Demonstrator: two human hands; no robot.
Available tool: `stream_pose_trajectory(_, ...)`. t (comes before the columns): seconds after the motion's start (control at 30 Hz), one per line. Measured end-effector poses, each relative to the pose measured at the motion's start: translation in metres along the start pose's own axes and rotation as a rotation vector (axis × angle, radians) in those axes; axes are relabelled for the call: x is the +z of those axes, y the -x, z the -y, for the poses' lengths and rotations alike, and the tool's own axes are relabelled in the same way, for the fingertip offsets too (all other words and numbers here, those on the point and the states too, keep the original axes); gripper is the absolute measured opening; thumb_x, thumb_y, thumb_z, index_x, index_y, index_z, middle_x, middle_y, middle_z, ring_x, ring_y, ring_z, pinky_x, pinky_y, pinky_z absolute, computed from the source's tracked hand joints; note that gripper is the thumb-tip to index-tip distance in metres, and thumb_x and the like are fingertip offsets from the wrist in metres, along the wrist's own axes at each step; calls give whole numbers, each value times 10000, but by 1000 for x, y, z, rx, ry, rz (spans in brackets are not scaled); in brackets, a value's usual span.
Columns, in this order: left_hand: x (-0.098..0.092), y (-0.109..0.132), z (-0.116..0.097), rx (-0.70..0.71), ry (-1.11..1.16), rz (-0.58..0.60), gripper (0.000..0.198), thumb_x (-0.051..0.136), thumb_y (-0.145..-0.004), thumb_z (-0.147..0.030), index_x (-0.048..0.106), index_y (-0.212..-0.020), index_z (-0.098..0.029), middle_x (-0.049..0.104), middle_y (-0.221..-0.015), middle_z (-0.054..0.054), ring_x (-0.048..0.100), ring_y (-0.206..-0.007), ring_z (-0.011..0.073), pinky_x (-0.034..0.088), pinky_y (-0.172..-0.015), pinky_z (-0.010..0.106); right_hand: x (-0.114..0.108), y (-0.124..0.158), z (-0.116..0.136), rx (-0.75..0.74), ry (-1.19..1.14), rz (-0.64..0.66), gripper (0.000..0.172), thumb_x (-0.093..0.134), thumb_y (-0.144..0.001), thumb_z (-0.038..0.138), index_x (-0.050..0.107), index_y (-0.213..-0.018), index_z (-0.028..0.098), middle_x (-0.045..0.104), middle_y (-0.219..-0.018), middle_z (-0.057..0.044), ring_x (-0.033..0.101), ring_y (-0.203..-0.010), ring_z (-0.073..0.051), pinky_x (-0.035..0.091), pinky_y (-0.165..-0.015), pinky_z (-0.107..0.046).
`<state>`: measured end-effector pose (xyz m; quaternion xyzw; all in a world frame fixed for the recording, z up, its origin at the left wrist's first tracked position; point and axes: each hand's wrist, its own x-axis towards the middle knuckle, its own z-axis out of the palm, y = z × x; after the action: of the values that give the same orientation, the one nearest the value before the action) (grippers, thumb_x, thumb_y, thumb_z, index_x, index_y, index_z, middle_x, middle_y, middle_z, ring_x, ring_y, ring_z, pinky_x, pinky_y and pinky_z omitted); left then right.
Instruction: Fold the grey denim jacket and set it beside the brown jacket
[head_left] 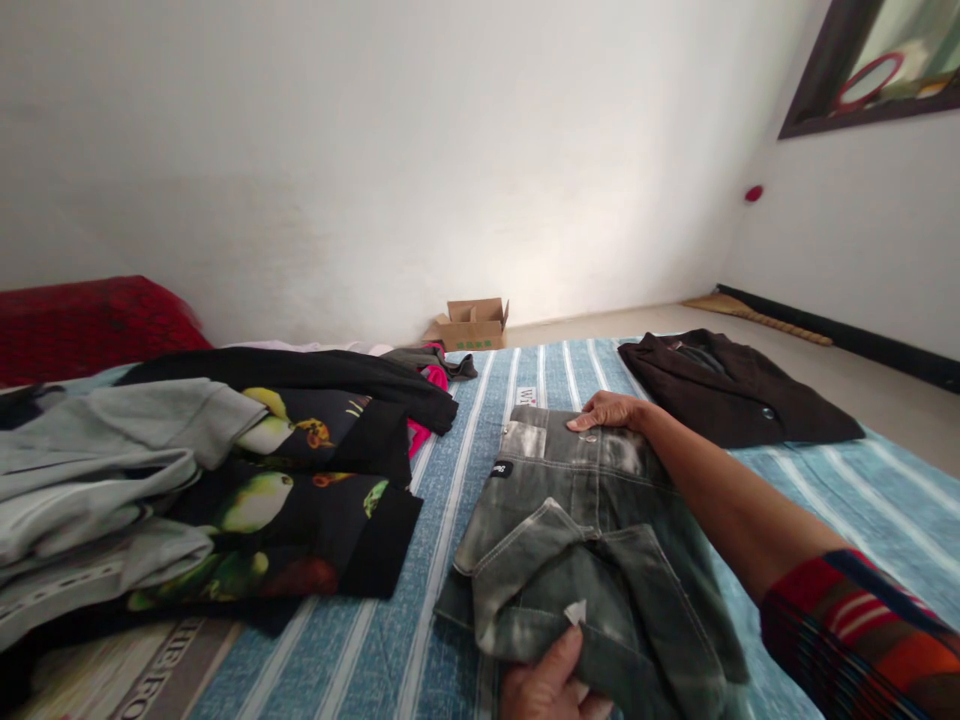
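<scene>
A pair of grey-green washed jeans [577, 520] lies folded on the blue striped bedspread [465, 470]. My right hand [611, 410] rests on the waistband at the far end, fingers laid flat and pressed down. At the bottom edge my left hand [551, 685] grips the near fold of the jeans, thumb on top beside a small white tag [575, 611]. My right forearm reaches across the jeans from a striped red sleeve [862, 630].
A heap of clothes lies to the left: grey garments [97, 480] and a black fruit-print piece [315, 490]. A dark brown folded jacket [731, 390] sits at the right. A cardboard box [474, 323] stands on the floor by the wall. Red fabric [82, 325] is at far left.
</scene>
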<state>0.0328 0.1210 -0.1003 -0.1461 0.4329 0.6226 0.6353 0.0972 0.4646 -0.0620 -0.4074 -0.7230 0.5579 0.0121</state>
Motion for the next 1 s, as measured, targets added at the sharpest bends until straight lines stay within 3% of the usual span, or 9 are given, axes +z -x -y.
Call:
stream_pose_trajectory(0.13, 13, 10, -10, 136, -21, -15, 333, 723, -643, -87, 654, -964, -143, 734, -836, 98, 698, -835, 283, 526, -763, 382, -2, 16, 9, 8, -30, -61, 538, 852, -397, 563, 707, -677, 127, 686, -640, -63, 613, -573, -188, 496, -545, -272)
stream_pose_trajectory(0.23, 24, 23, -26, 220, -64, -110, 221, 686, -659, -73, 652, -867, -141, 728, -762, 73, 703, -714, 245, 544, -674, 344, -4, 37, 14, 16, -86, -135, 518, 848, -419, 563, 691, -645, 125, 682, -630, -68, 609, -553, -184, 493, -524, -269)
stream_pose_trajectory(0.33, 34, 33, -47, 269, -159, -87, 142, 689, -687, -121, 661, -825, -132, 726, -754, 72, 698, -697, 236, 543, -634, 319, -4, 60, 15, 26, -177, -209, 485, 838, -470, 555, 675, -637, 130, 683, -625, -74, 611, -542, -184, 499, -513, -271)
stream_pose_trajectory(0.5, 39, 38, -94, 351, -321, -55, 177, 731, -633, -107, 663, -795, -126, 716, -686, 57, 678, -630, 220, 540, -644, 328, 13, 98, 5, 56, -374, -332, 410, 795, -596, 502, 628, -645, 131, 695, -676, -106, 635, -563, -202, 538, -548, -311)
stream_pose_trajectory(0.7, 53, 52, -163, 346, -668, 76, 164, 684, -613, -59, 667, -771, -101, 699, -630, 81, 644, -526, 226, 530, -585, 357, 66, 150, -27, 64, -588, -366, 379, 661, -734, 535, 612, -730, 159, 714, -858, -136, 682, -709, -228, 565, -703, -350)
stream_pose_trajectory(0.87, 85, 61, -212, 314, -948, 192, 181, 637, -623, 3, 679, -797, -26, 697, -645, 115, 642, -520, 237, 508, -547, 335, 133, 190, -48, 32, -902, -322, 431, 697, -664, 579, 647, -845, 192, 718, -915, -128, 681, -855, -287, 556, -775, -394)
stream_pose_trajectory(1.0, 118, 53, -235, 328, -1216, 245, 206, 639, -596, 14, 678, -797, -12, 696, -652, 109, 657, -552, 238, 525, -585, 361, 185, 215, -48, -7, -1115, -357, 482, 758, -603, 559, 653, -923, 215, 716, -976, -103, 683, -847, -279, 559, -770, -397)
